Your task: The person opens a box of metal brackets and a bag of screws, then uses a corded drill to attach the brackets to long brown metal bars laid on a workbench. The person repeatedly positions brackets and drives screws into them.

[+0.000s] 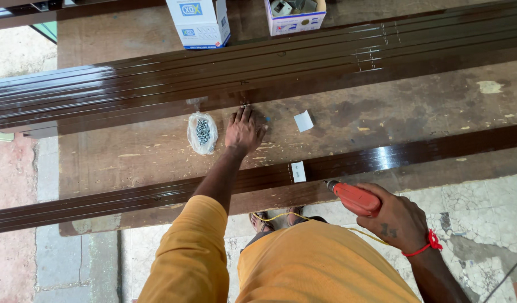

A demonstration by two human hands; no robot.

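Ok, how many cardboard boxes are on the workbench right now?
2, both along the far edge: a closed white-and-blue box left of centre, and an open box holding small parts to its right. Both are cut off by the frame; others may lie beyond it.

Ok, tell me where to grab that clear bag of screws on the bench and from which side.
Take the bag of screws by its twisted neck at the far end, coming from above. The screws sit heavy in the rounded belly, and the neck is narrow and gathered, so it probably pinches easily. The left hand lies just to its right, nearest to it; the right hand holds the orange drill.
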